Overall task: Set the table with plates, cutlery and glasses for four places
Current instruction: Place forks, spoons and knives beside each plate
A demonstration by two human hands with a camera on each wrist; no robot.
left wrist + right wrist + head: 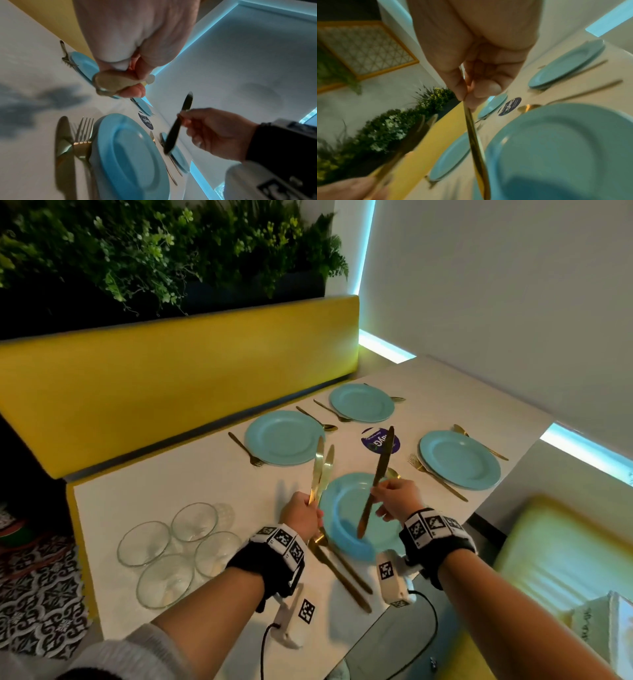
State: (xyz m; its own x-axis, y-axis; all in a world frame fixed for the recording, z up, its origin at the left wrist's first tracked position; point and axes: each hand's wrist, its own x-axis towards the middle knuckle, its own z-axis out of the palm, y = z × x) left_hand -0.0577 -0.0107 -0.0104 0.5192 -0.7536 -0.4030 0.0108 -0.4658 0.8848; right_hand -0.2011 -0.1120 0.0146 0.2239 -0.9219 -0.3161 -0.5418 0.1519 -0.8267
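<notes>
Several blue plates lie on the white table (191, 474); the nearest plate (346, 508) is right in front of me. My left hand (303, 515) grips two gold knives (320, 470) by their handles, blades pointing up, at that plate's left edge. My right hand (394, 498) pinches a third gold knife (376, 477) at mid-length and holds it tilted above the plate. The left wrist view shows a knife (63, 142) and a fork (84, 135) lying left of the plate (130, 155). In the right wrist view the held knife (474, 135) hangs from my fingertips (488, 88).
Several empty glasses (171, 553) stand grouped at the table's near left. Forks and spoons lie beside the other plates (460, 459). A round purple sticker (380, 441) marks the middle. A yellow bench (171, 371) runs along the far side, a wall along the right.
</notes>
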